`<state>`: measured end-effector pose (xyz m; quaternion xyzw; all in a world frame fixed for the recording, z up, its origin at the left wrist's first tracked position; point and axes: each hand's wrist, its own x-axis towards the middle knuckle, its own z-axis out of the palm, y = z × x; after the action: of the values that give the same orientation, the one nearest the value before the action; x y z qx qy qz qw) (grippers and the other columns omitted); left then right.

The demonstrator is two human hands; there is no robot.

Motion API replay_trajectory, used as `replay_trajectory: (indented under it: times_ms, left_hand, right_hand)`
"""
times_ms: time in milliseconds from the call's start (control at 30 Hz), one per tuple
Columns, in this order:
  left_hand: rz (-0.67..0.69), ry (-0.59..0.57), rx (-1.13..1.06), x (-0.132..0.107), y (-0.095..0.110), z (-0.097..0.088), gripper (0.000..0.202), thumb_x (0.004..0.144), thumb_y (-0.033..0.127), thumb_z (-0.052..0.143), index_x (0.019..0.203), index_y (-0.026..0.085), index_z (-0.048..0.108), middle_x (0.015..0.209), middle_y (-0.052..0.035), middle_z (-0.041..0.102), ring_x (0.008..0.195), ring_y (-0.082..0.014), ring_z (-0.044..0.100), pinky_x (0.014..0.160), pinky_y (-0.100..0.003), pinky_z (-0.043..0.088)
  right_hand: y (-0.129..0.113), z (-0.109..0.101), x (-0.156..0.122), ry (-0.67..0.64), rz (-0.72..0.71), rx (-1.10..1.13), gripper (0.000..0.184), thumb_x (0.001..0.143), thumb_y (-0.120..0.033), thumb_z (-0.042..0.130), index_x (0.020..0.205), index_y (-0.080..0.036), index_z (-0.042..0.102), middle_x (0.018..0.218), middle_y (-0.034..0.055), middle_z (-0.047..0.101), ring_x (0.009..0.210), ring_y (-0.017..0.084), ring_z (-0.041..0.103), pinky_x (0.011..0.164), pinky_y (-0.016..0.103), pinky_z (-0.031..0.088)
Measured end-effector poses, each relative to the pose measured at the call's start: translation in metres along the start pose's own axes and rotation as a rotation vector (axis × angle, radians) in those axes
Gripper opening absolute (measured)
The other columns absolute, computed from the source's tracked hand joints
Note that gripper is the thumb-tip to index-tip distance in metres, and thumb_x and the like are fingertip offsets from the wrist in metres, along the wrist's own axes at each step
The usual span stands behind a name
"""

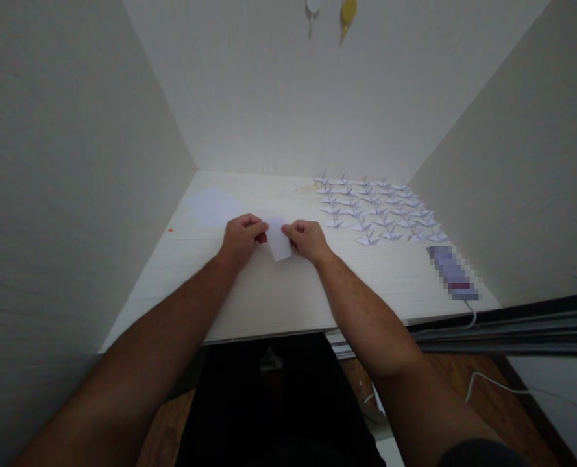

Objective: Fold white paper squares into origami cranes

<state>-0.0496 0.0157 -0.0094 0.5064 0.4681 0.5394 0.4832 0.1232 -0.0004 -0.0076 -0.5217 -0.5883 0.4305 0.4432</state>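
Note:
Between my two hands is a small white piece of paper [279, 244], roughly rectangular and held just above the white tabletop. My left hand [242, 239] pinches its left edge between thumb and fingers. On the opposite edge, my right hand [307, 239] grips the paper the same way, thumb on top. Folded white paper cranes [367, 240] stand in rows to the right of my right hand. A pile of white paper sheets [213, 206] lies beyond my left hand, at the back left.
A blurred-out phone [451, 271] lies at the table's right edge, with a white cable [472, 314] running off it. Walls close in the table [269, 298] at left, back and right. A small orange speck [171, 230] sits near the left edge.

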Motion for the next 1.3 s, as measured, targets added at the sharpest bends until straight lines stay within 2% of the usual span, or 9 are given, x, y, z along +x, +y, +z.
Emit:
replay_trajectory:
  times_ms: [167, 400, 633, 733, 967, 1100, 1200, 1300]
  left_hand:
    - [-0.005, 0.039, -0.034, 0.003, -0.002, 0.002, 0.013, 0.061, 0.023, 0.071, 0.058, 0.016, 0.06, 0.046, 0.0013, 0.057, 0.043, -0.0103, 0.049, 0.046, -0.023, 0.037]
    - [-0.004, 0.085, -0.057, 0.003, -0.001, 0.005, 0.013, 0.058, 0.021, 0.07, 0.058, 0.016, 0.059, 0.045, 0.0029, 0.053, 0.042, -0.009, 0.045, 0.044, -0.023, 0.034]
    - [0.002, 0.043, -0.05, -0.01, -0.001, 0.009, 0.012, 0.057, 0.019, 0.069, 0.057, 0.016, 0.057, 0.046, 0.0022, 0.053, 0.042, -0.0086, 0.044, 0.044, -0.023, 0.031]
    - [-0.009, 0.033, -0.081, -0.022, 0.001, 0.011, 0.012, 0.058, 0.018, 0.068, 0.057, 0.016, 0.057, 0.045, 0.0022, 0.052, 0.042, -0.0086, 0.044, 0.044, -0.023, 0.031]
    - [0.012, -0.007, -0.112, -0.036, 0.0, 0.013, 0.012, 0.058, 0.02, 0.068, 0.057, 0.016, 0.057, 0.046, 0.0024, 0.052, 0.042, -0.0085, 0.044, 0.044, -0.023, 0.03]
    - [0.038, 0.005, -0.104, -0.034, -0.001, 0.013, 0.014, 0.058, 0.022, 0.069, 0.057, 0.017, 0.055, 0.045, 0.0039, 0.049, 0.043, -0.008, 0.043, 0.044, -0.022, 0.03]
    - [0.034, 0.024, -0.114, -0.034, 0.001, 0.013, 0.015, 0.058, 0.022, 0.068, 0.058, 0.017, 0.054, 0.047, 0.0044, 0.049, 0.043, -0.0074, 0.043, 0.045, -0.022, 0.031]
    - [0.028, 0.027, -0.093, -0.033, 0.001, 0.013, 0.015, 0.057, 0.022, 0.069, 0.059, 0.017, 0.054, 0.047, 0.0045, 0.05, 0.044, -0.0075, 0.044, 0.045, -0.021, 0.032]
  right_hand:
    - [0.001, -0.002, 0.0, -0.059, -0.008, 0.042, 0.021, 0.073, -0.036, 0.063, 0.068, -0.017, 0.057, 0.055, -0.0042, 0.054, 0.049, 0.009, 0.046, 0.048, 0.021, 0.035]
    - [0.001, -0.002, 0.001, -0.038, 0.005, -0.063, 0.02, 0.075, -0.034, 0.062, 0.068, -0.017, 0.058, 0.05, -0.0049, 0.052, 0.046, 0.009, 0.045, 0.047, 0.021, 0.034]
    - [-0.001, -0.003, -0.025, -0.007, 0.075, -0.003, 0.01, 0.07, -0.024, 0.064, 0.072, -0.015, 0.059, 0.051, -0.0055, 0.055, 0.043, 0.008, 0.046, 0.045, 0.02, 0.034]
    - [0.0, -0.006, -0.04, -0.028, 0.081, 0.014, 0.012, 0.065, -0.018, 0.065, 0.076, -0.014, 0.062, 0.054, -0.0044, 0.058, 0.046, 0.008, 0.049, 0.046, 0.02, 0.036]
    - [0.003, -0.01, -0.068, 0.005, 0.062, -0.062, 0.015, 0.074, -0.03, 0.06, 0.071, -0.015, 0.06, 0.049, -0.0039, 0.055, 0.042, 0.008, 0.045, 0.045, 0.02, 0.033]
    - [0.005, -0.007, -0.066, 0.083, -0.032, -0.216, 0.016, 0.079, -0.028, 0.058, 0.07, -0.014, 0.061, 0.056, -0.0025, 0.058, 0.05, 0.008, 0.049, 0.053, 0.02, 0.037]
    - [0.007, -0.004, -0.06, 0.141, -0.043, -0.306, 0.015, 0.079, -0.025, 0.058, 0.07, -0.014, 0.064, 0.062, -0.0009, 0.062, 0.058, 0.01, 0.052, 0.06, 0.021, 0.039]
    - [0.008, -0.003, -0.057, 0.144, -0.031, -0.31, 0.015, 0.08, -0.024, 0.058, 0.074, -0.013, 0.067, 0.063, 0.0, 0.064, 0.062, 0.011, 0.054, 0.063, 0.022, 0.04]
